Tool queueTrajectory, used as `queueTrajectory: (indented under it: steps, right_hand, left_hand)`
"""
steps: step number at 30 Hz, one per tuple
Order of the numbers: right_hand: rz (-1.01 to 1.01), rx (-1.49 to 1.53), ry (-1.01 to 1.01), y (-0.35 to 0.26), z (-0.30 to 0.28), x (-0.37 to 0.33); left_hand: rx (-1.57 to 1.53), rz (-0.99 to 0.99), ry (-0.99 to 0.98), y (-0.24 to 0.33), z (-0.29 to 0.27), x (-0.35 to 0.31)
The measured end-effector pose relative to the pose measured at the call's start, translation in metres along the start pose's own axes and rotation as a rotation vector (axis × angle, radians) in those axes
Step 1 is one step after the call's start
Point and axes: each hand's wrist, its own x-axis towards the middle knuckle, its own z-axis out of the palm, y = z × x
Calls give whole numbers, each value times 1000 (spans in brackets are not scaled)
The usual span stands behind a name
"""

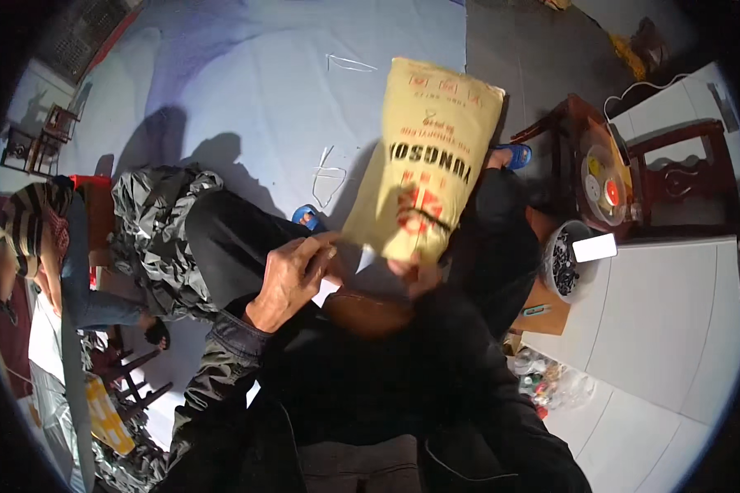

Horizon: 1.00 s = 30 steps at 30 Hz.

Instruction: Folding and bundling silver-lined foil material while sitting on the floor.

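A large yellow sack with red and black print leans away from me between my legs. My right hand, partly in shadow, is closed at the sack's near end. A thin dark strip lies across the sack just beyond that hand. My left hand is beside the sack's near left corner, fingers bent and thumb pressed toward them; whatever they pinch is too small to tell. White patches show below and beside the left fingers, their kind unclear.
A tub of small black pieces stands at right, a white card-like item on its rim. Near it are a cardboard box, a wooden chair and a clear basin. Black plastic sheeting and another person are at left.
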Motion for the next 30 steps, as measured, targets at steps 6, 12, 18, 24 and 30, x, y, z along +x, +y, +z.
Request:
queueTrajectory:
  steps: [6, 12, 18, 24, 30]
  right_hand:
    - [286, -76, 146, 15, 102, -147]
    - [97, -729, 66, -57, 160, -93]
    - [-501, -1405, 436, -173, 53, 87]
    - [-518, -1925, 674, -270, -23, 223]
    - [-292, -1621, 735, -350, -95, 328]
  left_hand:
    - [199, -104, -69, -23, -21, 40]
    - [212, -38, -273, -72, -7, 115]
    - [118, -289, -522, -163, 37, 205]
    - [192, -405, -566, -289, 107, 267]
    - [-270, -734, -433, -371, 194, 376]
